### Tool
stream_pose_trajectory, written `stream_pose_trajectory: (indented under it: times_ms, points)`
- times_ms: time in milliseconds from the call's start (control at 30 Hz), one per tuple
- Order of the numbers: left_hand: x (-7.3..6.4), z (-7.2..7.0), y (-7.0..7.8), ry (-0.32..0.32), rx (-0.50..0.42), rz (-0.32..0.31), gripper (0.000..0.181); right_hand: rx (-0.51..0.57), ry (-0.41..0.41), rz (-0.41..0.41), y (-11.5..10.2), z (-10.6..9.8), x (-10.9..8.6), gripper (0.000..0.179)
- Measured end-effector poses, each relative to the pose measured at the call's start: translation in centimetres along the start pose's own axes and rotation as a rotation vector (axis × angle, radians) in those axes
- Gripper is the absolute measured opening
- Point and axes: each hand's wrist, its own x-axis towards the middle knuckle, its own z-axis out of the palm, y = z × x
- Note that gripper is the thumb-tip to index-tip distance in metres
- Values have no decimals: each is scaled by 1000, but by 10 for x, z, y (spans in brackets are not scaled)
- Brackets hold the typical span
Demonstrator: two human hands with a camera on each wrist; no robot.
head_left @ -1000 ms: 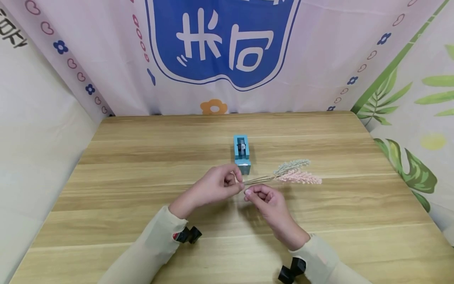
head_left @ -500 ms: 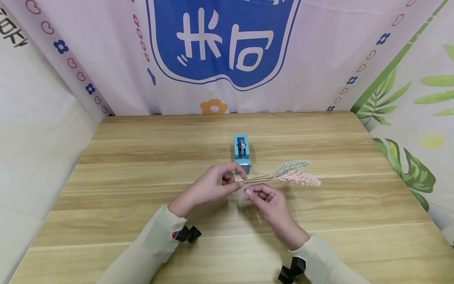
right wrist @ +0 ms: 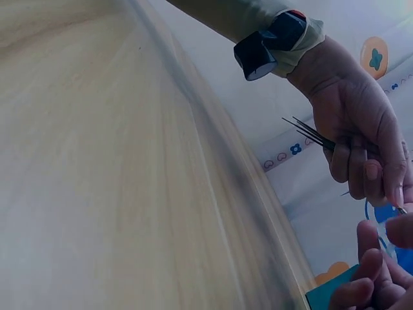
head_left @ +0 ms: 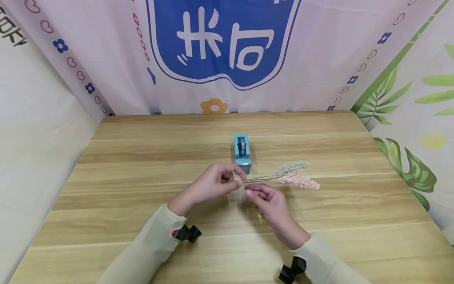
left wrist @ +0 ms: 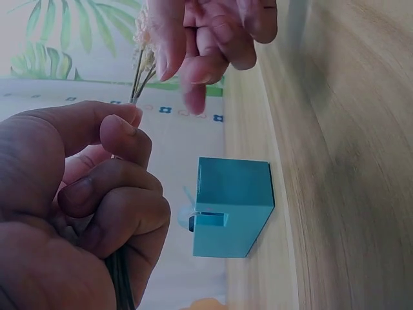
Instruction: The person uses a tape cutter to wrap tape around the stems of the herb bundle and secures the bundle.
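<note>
Pink and pale-green flower sprays [head_left: 287, 177] point rightward from the left hand [head_left: 213, 182], its curled grip pinching their stems [head_left: 259, 179]. The right hand [head_left: 274, 203] curls just beside them, its hold unclear. A blue tape dispenser [head_left: 242, 161] stands beyond.

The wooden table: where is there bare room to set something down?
Bare wood on the table lies between its left edge and the blue tape dispenser, and from the pink sprig to the right edge. The middle is crowded: dispenser, sprigs, left hand and right hand.
</note>
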Motion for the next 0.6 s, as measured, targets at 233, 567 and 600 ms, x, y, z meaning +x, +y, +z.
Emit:
stream_pose_trajectory:
  times_ms: [233,567,600]
  points:
    - [-1,-1,1,2,-3,-7,9,-387,-148,-184,-14,-13,-9,20]
    - [2,-1,0,-7,12,-16,9,-703,-13,-730,-57,-20,-15,14]
    - [2,-1,0,-10,11,-17,9,-734,-3,-774,-59,-20,-14,17]
